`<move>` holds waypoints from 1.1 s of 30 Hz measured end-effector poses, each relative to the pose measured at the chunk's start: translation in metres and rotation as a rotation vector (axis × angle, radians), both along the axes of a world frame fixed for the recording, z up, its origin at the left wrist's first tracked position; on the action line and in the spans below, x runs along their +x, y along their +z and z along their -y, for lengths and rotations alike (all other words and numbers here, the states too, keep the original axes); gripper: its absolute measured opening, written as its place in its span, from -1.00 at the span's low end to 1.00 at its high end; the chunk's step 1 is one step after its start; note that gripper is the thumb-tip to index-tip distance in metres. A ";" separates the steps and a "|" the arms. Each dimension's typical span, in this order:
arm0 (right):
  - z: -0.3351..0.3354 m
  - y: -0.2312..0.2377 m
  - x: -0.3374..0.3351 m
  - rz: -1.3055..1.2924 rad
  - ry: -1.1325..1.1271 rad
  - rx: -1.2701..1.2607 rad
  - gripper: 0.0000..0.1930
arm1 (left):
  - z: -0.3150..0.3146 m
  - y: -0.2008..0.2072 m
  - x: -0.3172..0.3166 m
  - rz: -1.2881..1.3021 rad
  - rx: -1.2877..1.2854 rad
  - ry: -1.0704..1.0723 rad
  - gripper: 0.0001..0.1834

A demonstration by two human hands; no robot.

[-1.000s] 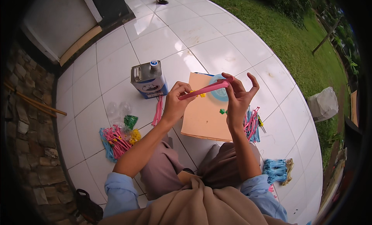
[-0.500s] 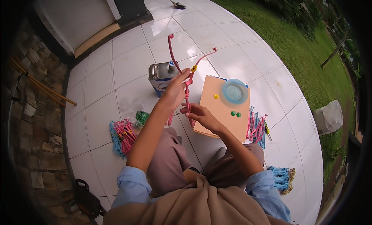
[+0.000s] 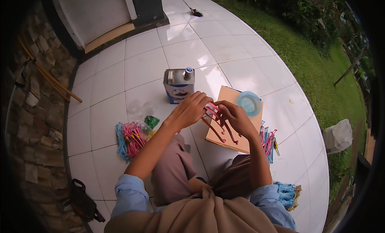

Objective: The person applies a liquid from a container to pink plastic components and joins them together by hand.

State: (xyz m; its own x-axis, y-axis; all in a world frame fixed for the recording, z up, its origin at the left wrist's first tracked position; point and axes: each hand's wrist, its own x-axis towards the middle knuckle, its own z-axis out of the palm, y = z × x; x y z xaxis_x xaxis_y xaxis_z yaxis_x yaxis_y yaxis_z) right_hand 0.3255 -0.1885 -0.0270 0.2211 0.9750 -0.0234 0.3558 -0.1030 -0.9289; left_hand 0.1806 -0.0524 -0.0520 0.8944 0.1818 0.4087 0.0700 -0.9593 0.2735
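My left hand (image 3: 193, 106) and my right hand (image 3: 236, 116) meet in front of me, left of the bowl and above the tan board (image 3: 231, 93). Between their fingers they both pinch pink flip-flop straps (image 3: 213, 129). Several strap legs with knobbed ends hang down below the hands over the board; the upper part is mostly hidden by my fingers. A translucent blue bowl (image 3: 249, 104) rests at the board's far right corner. The flower pieces on the board are hidden behind my right hand.
A blue and silver metal can (image 3: 179, 88) stands beyond my left hand. Pink straps (image 3: 133, 137) and blue straps (image 3: 122, 142) lie at left beside green pieces (image 3: 151, 121) in clear plastic. More straps (image 3: 268, 140) lie right of the board; blue bundles (image 3: 286, 195) sit nearer me.
My hands, earlier one above the other along an upright pink strap with a yellow flower, are now side by side and further right. The strap legs now point downward, and the view has shifted slightly.
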 end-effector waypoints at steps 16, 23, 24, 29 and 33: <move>0.023 -0.013 0.038 -0.302 -0.341 0.402 -0.73 | 0.015 -0.006 0.009 0.078 -0.738 0.080 -0.59; 0.025 -0.013 0.035 -0.394 -0.297 0.250 -0.81 | 0.021 0.006 0.031 0.632 -1.636 -0.072 -0.46; 0.024 -0.014 0.035 -0.418 -0.312 0.246 -0.81 | 0.020 0.005 0.031 0.692 -1.772 -0.125 -0.47; 0.025 -0.010 0.033 -0.402 -0.360 0.258 -0.75 | 0.001 -0.016 0.027 0.454 -1.714 -0.286 -0.59; 0.028 -0.017 0.043 -0.164 -0.468 0.381 -0.71 | 0.024 -0.011 0.036 0.384 -1.525 -0.128 -0.55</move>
